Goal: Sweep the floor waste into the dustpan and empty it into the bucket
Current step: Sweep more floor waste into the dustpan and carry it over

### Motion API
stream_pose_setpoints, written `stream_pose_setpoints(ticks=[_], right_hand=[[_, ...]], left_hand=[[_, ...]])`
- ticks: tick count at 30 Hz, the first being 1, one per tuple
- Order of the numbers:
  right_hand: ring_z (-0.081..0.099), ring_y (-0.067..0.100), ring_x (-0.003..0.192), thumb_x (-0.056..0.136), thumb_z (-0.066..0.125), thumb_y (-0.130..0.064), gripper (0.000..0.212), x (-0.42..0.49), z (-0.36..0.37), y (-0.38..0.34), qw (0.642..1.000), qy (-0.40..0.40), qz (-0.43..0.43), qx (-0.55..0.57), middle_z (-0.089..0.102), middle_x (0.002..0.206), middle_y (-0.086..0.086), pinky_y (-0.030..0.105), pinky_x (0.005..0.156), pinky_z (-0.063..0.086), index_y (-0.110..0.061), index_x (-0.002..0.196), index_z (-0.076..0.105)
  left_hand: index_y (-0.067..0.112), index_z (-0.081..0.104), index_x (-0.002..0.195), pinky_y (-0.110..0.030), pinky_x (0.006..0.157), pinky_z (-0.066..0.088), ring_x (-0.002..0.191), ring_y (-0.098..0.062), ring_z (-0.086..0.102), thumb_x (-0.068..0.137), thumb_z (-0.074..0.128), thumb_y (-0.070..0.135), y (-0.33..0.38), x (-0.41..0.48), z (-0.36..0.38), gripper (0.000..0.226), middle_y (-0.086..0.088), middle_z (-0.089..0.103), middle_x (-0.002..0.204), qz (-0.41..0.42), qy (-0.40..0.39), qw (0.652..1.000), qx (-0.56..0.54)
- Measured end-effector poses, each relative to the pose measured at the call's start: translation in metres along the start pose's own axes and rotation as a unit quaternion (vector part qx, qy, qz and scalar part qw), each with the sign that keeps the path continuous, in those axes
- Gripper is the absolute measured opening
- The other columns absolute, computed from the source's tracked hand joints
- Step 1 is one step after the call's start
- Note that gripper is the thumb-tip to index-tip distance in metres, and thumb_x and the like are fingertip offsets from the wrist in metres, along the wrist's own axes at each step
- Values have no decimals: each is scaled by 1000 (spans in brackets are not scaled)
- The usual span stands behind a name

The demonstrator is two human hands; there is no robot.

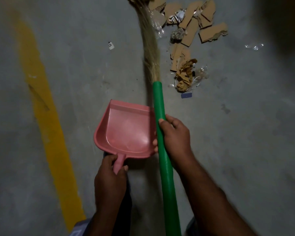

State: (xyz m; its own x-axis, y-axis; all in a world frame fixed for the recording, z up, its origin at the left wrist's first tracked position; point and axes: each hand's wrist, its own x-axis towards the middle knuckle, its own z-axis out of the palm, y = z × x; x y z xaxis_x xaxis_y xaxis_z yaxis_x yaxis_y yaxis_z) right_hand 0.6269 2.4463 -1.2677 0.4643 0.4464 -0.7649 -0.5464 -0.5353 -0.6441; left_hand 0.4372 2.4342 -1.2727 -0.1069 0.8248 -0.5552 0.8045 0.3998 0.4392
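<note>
Fingers of the left hand (109,181) are wrapping round the short handle of the pink plastic dustpan (126,130), whose mouth is pointing away from the wearer; I am not able to tell whether it is touching the grey concrete floor (245,133). The right hand (174,135) is clenching the green tube handle of the long grass broom (163,159), just beside the pan's right wall. I am watching its pale bristles (150,46) reaching ahead to the left edge of the waste: torn brown cardboard pieces (194,21), crumpled clear plastic (254,46) and a golden wrapper (186,74) are lying scattered ahead of the pan, to its right. A yellow painted stripe (46,120) is running along the floor on the left.
</note>
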Motion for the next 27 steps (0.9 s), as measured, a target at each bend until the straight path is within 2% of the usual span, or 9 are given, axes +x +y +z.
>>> stream_pose_setpoints(ticks=[4,7,10,12,16,18,20,22,27], right_hand=[[57,28,44,94,64,-15,32,-52,-29,58,998,49,-12,-43,62,66,22,32,41,49,-31,121,61],[60,20,46,87,72,-15,44,-87,-43,102,994,71,-12,-78,70,72,5,33,44,52,-46,118,65],[66,11,63,75,74,-28,51,-105,-42,122,991,79,-45,-101,75,95,-15,43,62,60,-62,111,62],[67,6,71,74,73,-27,53,-106,-39,123,990,76,-70,-95,72,101,-25,40,67,61,-57,116,61],[65,-11,88,83,75,-6,47,-78,-38,114,992,66,-81,-67,67,96,-38,11,77,50,-23,125,66],[67,-4,90,84,74,-10,45,-62,-40,101,993,68,-81,-56,71,101,-29,18,80,54,-29,124,65],[66,9,82,85,74,-18,43,-49,-44,91,992,73,-90,-55,74,106,-11,37,80,58,-47,115,62],[65,14,81,85,74,-20,44,-42,-51,84,990,76,-103,-63,74,111,-6,48,81,58,-52,112,59],[63,3,77,80,80,-18,49,-31,-95,72,978,101,-136,-120,74,111,-4,42,78,57,-49,113,61]], left_hand=[[29,60,108,-30,71,39,86,-19,57,82,76,16,-2,2,-1,33,9,63,94,-7,3,1000,-7],[27,60,109,-30,71,39,86,-19,57,83,75,16,-4,2,0,32,9,63,94,-1,4,1000,-3],[24,60,111,-30,72,39,88,-20,59,82,76,15,-6,0,2,34,6,65,98,2,3,1000,11],[23,61,112,-30,73,41,92,-23,62,81,76,15,-7,-2,4,36,3,68,101,4,2,1000,16],[26,60,113,-35,77,48,96,-26,64,81,76,19,-5,-4,7,37,0,70,106,7,-3,999,34],[28,60,113,-35,77,49,94,-26,64,81,76,21,-4,-4,9,37,0,70,105,2,-3,999,38],[28,60,113,-35,75,48,92,-27,64,80,77,20,-3,-4,10,37,0,70,104,3,-3,999,40],[28,60,113,-34,74,47,92,-27,64,80,77,19,-2,-4,12,37,-1,70,104,8,-5,999,42],[29,61,111,-34,72,46,90,-29,65,84,73,22,2,2,14,30,-3,71,100,25,8,997,69]])
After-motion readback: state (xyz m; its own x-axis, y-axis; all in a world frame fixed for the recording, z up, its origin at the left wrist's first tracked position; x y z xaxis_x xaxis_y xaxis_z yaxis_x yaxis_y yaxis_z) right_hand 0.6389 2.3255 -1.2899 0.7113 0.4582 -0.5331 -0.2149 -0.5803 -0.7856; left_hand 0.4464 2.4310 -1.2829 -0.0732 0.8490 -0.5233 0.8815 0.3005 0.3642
